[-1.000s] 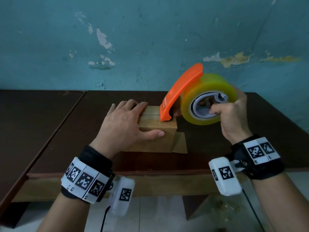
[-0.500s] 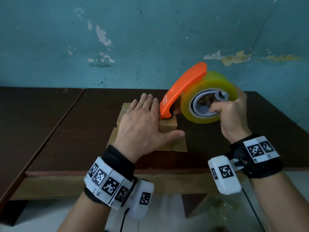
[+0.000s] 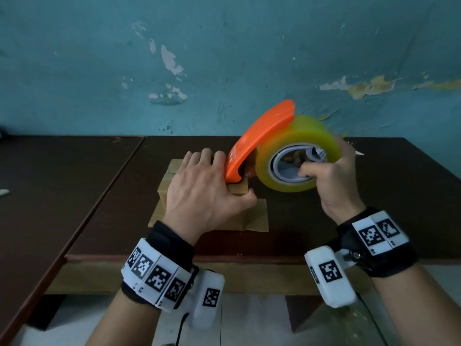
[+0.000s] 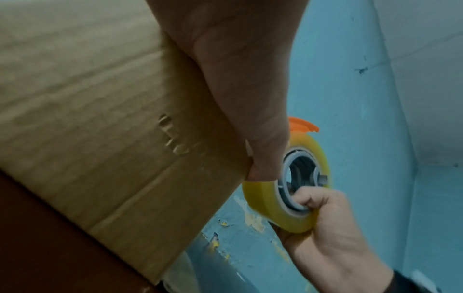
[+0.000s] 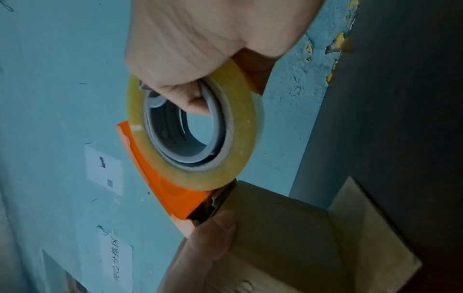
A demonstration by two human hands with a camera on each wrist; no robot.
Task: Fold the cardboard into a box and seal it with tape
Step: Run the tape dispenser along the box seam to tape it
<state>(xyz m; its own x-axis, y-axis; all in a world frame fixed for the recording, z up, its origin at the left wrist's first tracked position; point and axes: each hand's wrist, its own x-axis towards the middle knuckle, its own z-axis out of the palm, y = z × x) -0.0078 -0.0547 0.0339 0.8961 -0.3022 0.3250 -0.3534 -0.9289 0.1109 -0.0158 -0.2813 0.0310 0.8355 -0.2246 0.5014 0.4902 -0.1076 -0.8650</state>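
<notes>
Head view: the left hand (image 3: 199, 193) lies over the top of the cardboard box (image 3: 167, 193), fingers (image 3: 207, 156) stretched flat toward the far edge and thumb (image 3: 245, 197) hooked over the near right corner. A second ago this hand sat further left with its fingers bent over the far left edge; it has since slid right, up against the orange dispenser (image 3: 259, 138). The right hand (image 3: 331, 181) has kept its grip, fingers curled through the grey core of the yellow tape roll (image 3: 296, 153), with the dispenser's nose set on the box's right top edge. The box stands on the dark surface (image 3: 324, 221), and one flap (image 3: 257, 216) lies splayed flat at its right foot. I judge the shift as the left hand bracing the box beside the spot where the tape is being laid or cut.

Left wrist view: the thumb (image 4: 263, 154) presses the corner of the box (image 4: 100, 119), and beyond it the right hand (image 4: 325, 218) holds the tape roll (image 4: 288, 210).

Right wrist view: the right hand's fingers (image 5: 190, 97) pass through the core of the tape roll (image 5: 240, 123); the dispenser (image 5: 165, 186) meets the top edge of the box (image 5: 280, 228), just beside the left thumb (image 5: 210, 239). Whether tape already sticks to the side I cannot tell. Sealing looks under way, not finished.
</notes>
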